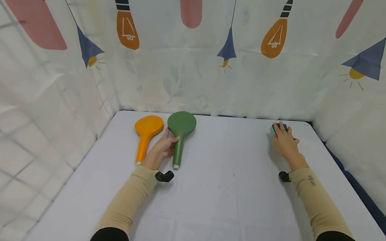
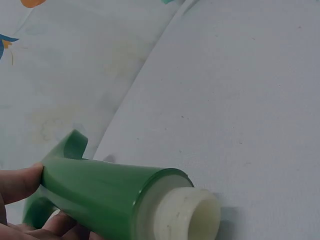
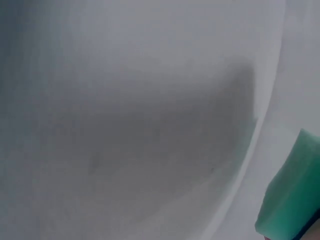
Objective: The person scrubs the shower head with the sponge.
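Observation:
My left hand (image 1: 162, 148) grips a green paddle-shaped thing (image 1: 182, 123) with a round flat head, thumb on its handle near the neck. In the left wrist view, the green handle (image 2: 100, 192) ends in a hollow white tip (image 2: 180, 215) facing the camera. Just left of that hand lies a similar orange paddle-shaped thing (image 1: 149, 125), its handle pointing toward me. Far to the right, near the table's back edge, my right hand (image 1: 285, 145) holds a teal sponge (image 1: 272, 130) with a dark layer. The sponge (image 3: 292, 192) shows at the lower right of the right wrist view, over its shadow.
A white cloth covers the table (image 1: 208, 187), with a few small specks on it. Behind and beside it hangs a pale curtain (image 1: 193, 80) printed with lamps and bulbs. Each wrist carries a black camera, at the left sleeve (image 1: 120, 204) and the right sleeve (image 1: 319, 197).

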A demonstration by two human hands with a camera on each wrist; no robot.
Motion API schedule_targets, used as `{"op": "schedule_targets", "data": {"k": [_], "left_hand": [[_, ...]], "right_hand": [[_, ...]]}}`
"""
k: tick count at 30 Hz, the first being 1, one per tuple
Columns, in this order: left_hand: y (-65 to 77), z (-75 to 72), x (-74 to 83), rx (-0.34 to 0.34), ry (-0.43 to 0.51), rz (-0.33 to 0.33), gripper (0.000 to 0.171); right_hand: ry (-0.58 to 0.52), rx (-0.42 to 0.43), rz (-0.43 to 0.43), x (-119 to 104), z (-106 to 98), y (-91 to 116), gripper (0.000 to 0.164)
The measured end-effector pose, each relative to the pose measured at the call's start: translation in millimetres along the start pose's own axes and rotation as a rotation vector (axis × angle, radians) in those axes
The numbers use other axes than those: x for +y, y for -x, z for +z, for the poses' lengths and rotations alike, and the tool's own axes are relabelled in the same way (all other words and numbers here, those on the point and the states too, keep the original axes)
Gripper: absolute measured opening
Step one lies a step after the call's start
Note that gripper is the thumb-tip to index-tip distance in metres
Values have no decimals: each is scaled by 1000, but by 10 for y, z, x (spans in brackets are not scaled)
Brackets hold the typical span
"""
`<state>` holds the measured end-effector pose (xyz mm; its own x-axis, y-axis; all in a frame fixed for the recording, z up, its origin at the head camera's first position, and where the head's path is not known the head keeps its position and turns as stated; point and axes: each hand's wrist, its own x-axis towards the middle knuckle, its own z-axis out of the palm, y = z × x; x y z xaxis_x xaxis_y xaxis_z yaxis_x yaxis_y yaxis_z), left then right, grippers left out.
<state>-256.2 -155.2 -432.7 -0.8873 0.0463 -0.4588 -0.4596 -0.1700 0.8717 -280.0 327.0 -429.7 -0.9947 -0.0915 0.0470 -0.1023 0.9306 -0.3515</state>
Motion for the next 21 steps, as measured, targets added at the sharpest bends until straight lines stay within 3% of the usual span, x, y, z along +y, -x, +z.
{"op": "schedule_targets", "data": {"k": [8,21], "left_hand": [[-56,14,32,-1,77,-29,92],[-126,12,39,-17,140,-62,90]], "right_hand": [[-22,-115,84,204,-72,-80,58],[-22,-220,105,360,-113,-207,59]]}}
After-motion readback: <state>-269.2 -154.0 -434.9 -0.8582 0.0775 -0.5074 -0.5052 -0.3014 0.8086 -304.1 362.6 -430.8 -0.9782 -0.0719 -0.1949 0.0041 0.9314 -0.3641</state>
